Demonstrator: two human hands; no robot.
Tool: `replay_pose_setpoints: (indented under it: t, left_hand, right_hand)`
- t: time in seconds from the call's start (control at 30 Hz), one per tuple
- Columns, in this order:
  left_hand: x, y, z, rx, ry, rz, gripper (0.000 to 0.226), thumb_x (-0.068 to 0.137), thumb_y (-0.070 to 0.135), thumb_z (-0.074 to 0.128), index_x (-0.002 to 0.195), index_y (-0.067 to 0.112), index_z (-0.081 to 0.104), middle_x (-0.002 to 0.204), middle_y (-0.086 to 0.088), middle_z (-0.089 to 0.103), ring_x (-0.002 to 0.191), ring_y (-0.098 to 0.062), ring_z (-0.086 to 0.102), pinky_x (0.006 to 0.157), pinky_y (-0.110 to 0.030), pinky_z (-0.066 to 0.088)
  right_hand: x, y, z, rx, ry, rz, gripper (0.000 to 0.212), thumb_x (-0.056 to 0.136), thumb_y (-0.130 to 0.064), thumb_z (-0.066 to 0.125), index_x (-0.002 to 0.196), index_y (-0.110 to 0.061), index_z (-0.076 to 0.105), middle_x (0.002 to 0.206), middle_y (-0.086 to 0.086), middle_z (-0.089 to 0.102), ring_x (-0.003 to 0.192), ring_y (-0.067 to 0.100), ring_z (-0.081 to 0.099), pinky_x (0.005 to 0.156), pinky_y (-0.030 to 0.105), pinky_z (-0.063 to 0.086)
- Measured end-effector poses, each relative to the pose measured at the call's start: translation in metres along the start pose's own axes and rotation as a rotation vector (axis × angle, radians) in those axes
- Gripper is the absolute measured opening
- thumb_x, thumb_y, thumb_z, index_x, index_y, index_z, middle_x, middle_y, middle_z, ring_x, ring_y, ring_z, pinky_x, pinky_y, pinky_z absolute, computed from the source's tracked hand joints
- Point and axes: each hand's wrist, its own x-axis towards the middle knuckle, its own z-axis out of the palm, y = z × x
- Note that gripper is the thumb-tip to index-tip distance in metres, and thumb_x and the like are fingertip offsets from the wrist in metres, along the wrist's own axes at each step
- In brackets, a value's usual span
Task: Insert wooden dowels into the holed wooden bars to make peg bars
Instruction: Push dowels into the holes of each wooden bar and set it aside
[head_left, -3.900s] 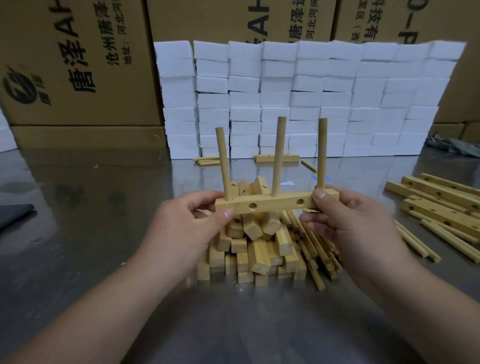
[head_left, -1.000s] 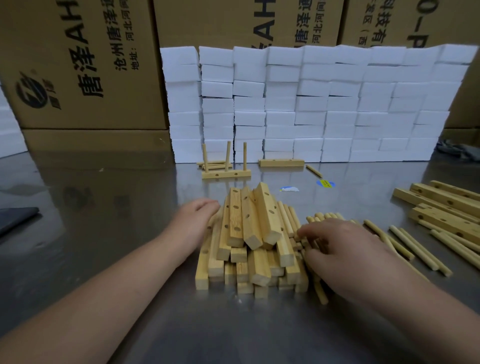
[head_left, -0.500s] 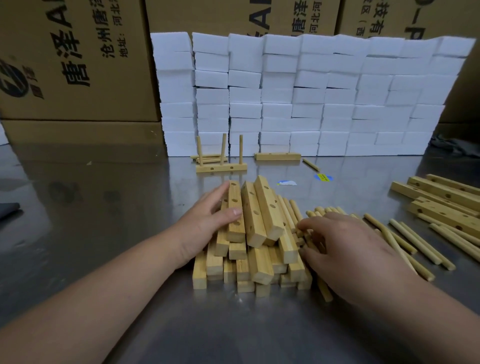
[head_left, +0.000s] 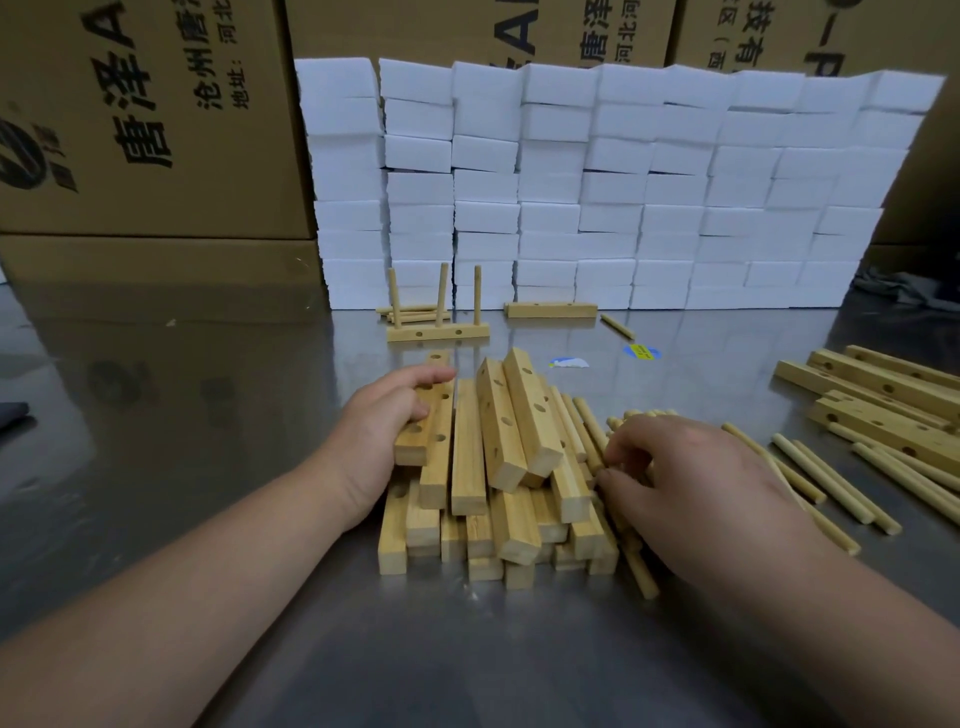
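I'm at the pick-up step: my left hand (head_left: 387, 431) grasps a holed bar (head_left: 427, 415) atop the bar pile (head_left: 498, 483), my right hand (head_left: 685, 483) curls over the loose dowels (head_left: 587, 431), grip hidden, so next I lift both and align a dowel with a hole.

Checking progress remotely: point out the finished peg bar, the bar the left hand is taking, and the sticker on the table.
Finished peg bar (head_left: 439, 331), head view, front face of its base.
Held bar (head_left: 422, 440), head view, holed top face.
Left hand (head_left: 382, 421), head view, back of hand.
Sticker (head_left: 642, 352), head view, centre.
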Motion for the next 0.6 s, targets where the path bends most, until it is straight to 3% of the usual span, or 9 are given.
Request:
replay_pose_setpoints:
  t: [0.2,0.27,0.33,0.4,0.5,0.6]
  left_hand:
    - [0.001,0.001,-0.001,-0.090,0.127,-0.027,0.029,0.089,0.007,0.046,0.089,0.027,0.066,0.099,-0.005,0.066,0.087,-0.016,0.062,0.073,-0.025,0.049]
    - [0.001,0.000,-0.001,-0.085,0.159,-0.046,0.024,0.086,0.008,0.055,0.088,0.029,0.066,0.112,-0.009,0.064,0.101,-0.022,0.060,0.090,-0.037,0.047]
    - [0.002,-0.001,-0.001,-0.055,0.192,-0.050,0.026,0.084,0.008,0.058,0.091,0.032,0.064,0.124,-0.009,0.059,0.113,-0.024,0.056,0.097,-0.046,0.044]
    - [0.004,0.000,-0.002,-0.067,0.240,-0.042,0.033,0.084,0.007,0.059,0.104,0.032,0.060,0.124,-0.004,0.059,0.107,-0.017,0.059,0.092,-0.043,0.047]
    - [0.010,0.002,-0.006,-0.184,0.278,-0.053,0.056,0.081,0.000,0.062,0.131,0.019,0.046,0.115,0.004,0.062,0.106,-0.016,0.059,0.085,-0.035,0.049]
    - [0.009,0.005,-0.008,-0.137,0.278,-0.020,0.052,0.077,-0.008,0.056,0.111,0.031,0.060,0.098,0.012,0.066,0.092,-0.012,0.061,0.069,-0.022,0.047]
  right_hand:
    - [0.001,-0.001,-0.001,-0.009,0.016,0.088,0.007,0.086,-0.029,0.047,0.085,-0.031,0.053,0.072,-0.015,0.049,0.063,0.000,0.039,0.049,0.011,0.024]
    - [0.002,-0.003,-0.003,-0.015,0.011,0.143,0.014,0.087,-0.027,0.045,0.097,-0.032,0.053,0.076,-0.014,0.052,0.065,0.003,0.042,0.050,0.017,0.027]
    - [0.003,-0.004,-0.007,-0.043,0.024,0.201,0.027,0.087,-0.026,0.045,0.112,-0.028,0.055,0.091,-0.007,0.059,0.078,0.014,0.050,0.057,0.026,0.031]
    - [0.005,-0.002,-0.010,-0.111,0.043,0.234,0.029,0.088,-0.021,0.042,0.114,-0.018,0.056,0.103,0.003,0.058,0.092,0.023,0.052,0.067,0.030,0.033]
    - [0.006,0.000,-0.014,-0.113,0.072,0.267,0.028,0.093,-0.014,0.037,0.116,-0.012,0.053,0.106,0.006,0.048,0.085,0.025,0.052,0.071,0.034,0.042]
    - [0.004,-0.002,-0.016,0.014,0.165,0.245,0.033,0.095,-0.018,0.034,0.123,-0.016,0.051,0.101,0.001,0.039,0.072,0.018,0.047,0.065,0.036,0.043]
